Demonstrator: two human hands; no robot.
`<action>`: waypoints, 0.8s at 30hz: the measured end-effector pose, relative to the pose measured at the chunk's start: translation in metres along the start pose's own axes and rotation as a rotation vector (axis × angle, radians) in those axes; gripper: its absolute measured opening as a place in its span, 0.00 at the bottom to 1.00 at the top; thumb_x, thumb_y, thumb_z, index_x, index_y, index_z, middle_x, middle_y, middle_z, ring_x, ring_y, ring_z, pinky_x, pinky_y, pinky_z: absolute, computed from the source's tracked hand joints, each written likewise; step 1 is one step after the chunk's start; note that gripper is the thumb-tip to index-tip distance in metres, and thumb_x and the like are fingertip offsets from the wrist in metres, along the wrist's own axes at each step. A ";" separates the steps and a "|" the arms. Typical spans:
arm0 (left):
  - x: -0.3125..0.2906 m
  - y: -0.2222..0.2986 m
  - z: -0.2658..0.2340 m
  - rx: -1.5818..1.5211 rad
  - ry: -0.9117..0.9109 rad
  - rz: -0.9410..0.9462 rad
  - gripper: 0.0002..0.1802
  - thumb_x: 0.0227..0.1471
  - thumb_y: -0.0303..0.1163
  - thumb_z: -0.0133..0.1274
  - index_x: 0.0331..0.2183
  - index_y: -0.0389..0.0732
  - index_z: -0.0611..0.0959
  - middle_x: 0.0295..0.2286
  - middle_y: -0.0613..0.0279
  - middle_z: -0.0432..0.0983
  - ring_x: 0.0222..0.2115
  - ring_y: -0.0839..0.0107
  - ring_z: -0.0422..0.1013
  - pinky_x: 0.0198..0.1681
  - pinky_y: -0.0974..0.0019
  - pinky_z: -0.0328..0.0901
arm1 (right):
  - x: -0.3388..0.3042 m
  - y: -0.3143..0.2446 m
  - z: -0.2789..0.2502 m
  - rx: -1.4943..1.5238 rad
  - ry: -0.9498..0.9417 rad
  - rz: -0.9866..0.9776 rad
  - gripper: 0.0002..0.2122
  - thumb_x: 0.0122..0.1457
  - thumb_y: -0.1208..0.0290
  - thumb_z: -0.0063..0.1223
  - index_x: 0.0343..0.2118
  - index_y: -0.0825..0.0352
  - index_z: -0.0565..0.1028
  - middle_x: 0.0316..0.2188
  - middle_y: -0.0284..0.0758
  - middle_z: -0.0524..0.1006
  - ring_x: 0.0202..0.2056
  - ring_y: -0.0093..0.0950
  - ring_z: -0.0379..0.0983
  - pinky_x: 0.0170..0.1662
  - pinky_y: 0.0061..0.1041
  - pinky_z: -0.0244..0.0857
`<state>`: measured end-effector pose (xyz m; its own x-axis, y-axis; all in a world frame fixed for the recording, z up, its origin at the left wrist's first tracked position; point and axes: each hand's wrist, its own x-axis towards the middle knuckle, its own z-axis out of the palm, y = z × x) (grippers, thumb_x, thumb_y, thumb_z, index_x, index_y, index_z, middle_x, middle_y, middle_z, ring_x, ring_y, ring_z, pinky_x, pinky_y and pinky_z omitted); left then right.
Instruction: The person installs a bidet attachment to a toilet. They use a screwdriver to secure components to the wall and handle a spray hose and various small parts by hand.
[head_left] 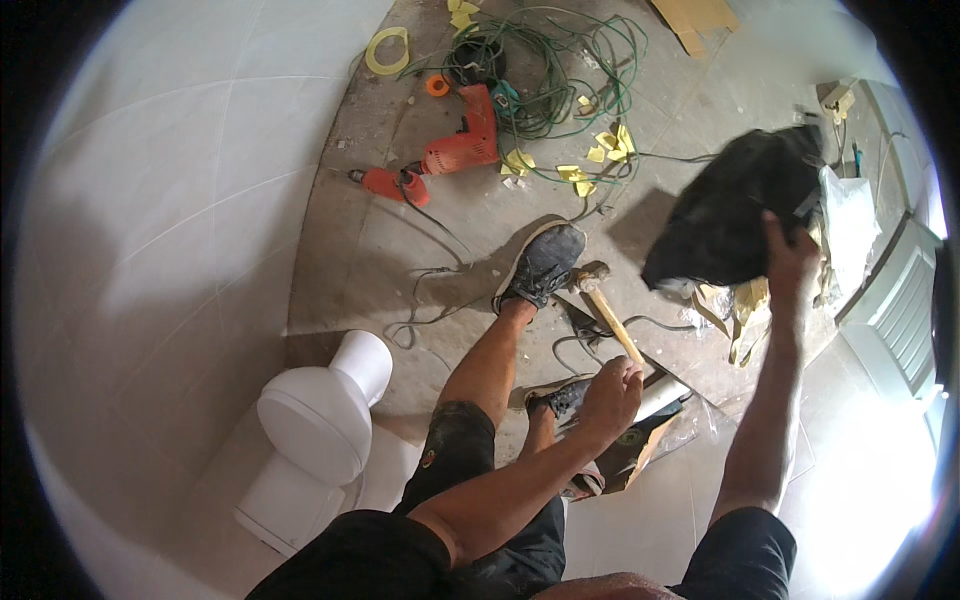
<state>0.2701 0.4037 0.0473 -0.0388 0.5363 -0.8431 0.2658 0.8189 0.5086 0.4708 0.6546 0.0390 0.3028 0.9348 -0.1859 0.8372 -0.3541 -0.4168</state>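
My left hand is closed around the end of the pale wooden handle of a hammer. The hammer's head points away from me, just right of my forward shoe. Over on the right, my right hand grips the near edge of a black bag, which hangs bunched and limp. Whether anything is inside it does not show. Beneath and beside it lie crumpled clear plastic and tan material. Below my left hand is an open cardboard box with a white tube across it.
Two red power tools lie on the dusty floor near a tangled green cable. Yellow scraps and a yellow tape roll are scattered there. A white toilet stands at left by the tiled wall. A louvred door is at right.
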 end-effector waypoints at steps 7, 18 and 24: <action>0.000 0.022 -0.021 -0.132 -0.044 -0.136 0.16 0.60 0.36 0.49 0.43 0.33 0.80 0.39 0.42 0.80 0.42 0.49 0.77 0.46 0.54 0.70 | -0.008 -0.015 0.140 -0.303 -0.335 0.111 0.19 0.56 0.57 0.61 0.37 0.72 0.80 0.37 0.56 0.79 0.44 0.52 0.77 0.48 0.47 0.70; 0.033 0.057 -0.045 -0.215 -0.111 -0.163 0.13 0.64 0.33 0.48 0.43 0.33 0.78 0.37 0.45 0.80 0.40 0.53 0.78 0.41 0.57 0.71 | 0.114 -0.290 0.308 0.250 -0.073 -0.801 0.20 0.60 0.71 0.54 0.55 0.65 0.71 0.54 0.47 0.72 0.58 0.48 0.66 0.60 0.43 0.62; 0.046 0.065 -0.038 -0.378 -0.050 -0.109 0.11 0.61 0.32 0.51 0.37 0.32 0.76 0.33 0.41 0.78 0.38 0.43 0.75 0.42 0.50 0.68 | 0.196 -0.299 0.400 -0.357 -0.212 -0.908 0.23 0.62 0.64 0.53 0.60 0.61 0.67 0.49 0.46 0.75 0.49 0.49 0.74 0.54 0.47 0.67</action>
<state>0.2493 0.4893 0.0486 0.0021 0.4388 -0.8986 -0.1111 0.8931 0.4358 0.0977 0.9315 -0.2286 -0.5784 0.8098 -0.0990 0.8093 0.5543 -0.1942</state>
